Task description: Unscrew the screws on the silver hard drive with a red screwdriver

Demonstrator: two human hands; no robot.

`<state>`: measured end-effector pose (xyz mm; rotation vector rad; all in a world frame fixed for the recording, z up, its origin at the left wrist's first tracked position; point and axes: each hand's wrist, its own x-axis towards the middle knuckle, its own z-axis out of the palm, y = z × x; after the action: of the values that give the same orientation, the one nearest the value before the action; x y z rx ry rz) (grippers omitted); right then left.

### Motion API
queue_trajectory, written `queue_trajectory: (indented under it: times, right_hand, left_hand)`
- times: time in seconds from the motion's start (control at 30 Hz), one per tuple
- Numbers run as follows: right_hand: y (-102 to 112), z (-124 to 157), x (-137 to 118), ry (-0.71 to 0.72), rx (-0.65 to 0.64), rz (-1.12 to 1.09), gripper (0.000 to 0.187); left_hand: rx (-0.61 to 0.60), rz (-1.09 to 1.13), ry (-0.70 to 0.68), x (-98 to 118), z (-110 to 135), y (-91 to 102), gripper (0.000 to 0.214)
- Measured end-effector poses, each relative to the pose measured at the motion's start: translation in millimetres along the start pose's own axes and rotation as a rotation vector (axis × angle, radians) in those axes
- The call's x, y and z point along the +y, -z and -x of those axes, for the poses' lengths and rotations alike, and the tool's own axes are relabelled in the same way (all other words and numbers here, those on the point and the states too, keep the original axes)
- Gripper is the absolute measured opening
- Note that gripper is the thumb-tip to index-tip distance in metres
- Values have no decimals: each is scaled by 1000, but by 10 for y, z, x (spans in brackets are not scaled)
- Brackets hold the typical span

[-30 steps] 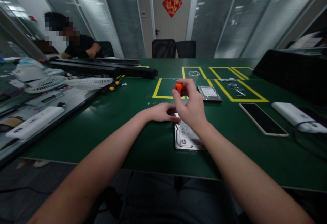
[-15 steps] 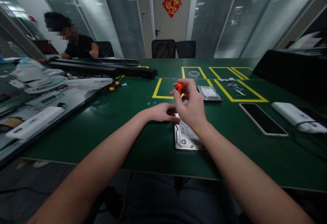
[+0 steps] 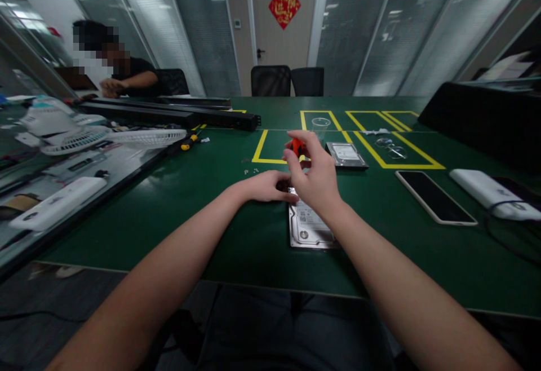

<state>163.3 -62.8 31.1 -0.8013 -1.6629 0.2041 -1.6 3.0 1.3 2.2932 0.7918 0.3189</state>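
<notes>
A silver hard drive (image 3: 310, 227) lies flat on the green table in front of me, its right part covered by my right forearm. My left hand (image 3: 270, 186) is at the drive's far left corner, with thumb and fingers closed around that edge. Above the same end, my right hand (image 3: 315, 168) pinches the orange handle of a screwdriver (image 3: 297, 146). Its shaft and tip are mostly behind my fingers. Several tiny screws (image 3: 251, 171) lie on the table left of my hands. A second hard drive (image 3: 346, 155) rests beyond my right hand.
On the right are a phone (image 3: 435, 197), a white power bank (image 3: 494, 193) with a cable, and glasses (image 3: 392, 148). A clear cup (image 3: 321, 126) stands behind. Fan parts (image 3: 143, 137), a yellow-black screwdriver (image 3: 189, 142) and black bars (image 3: 203, 116) occupy the left; a person sits beyond.
The orange handle and the right fingers have turned slightly; the left hand and the drive keep their place. The person across the table has raised their hands and lowered their head.
</notes>
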Motion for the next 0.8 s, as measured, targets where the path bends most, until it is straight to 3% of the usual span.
queue_trajectory:
  times: [0.8]
  right_hand:
    - [-12,-1,29,-20,-17,-91,27]
  left_hand:
    - [1,-55,-2,-6,-13,-3,55]
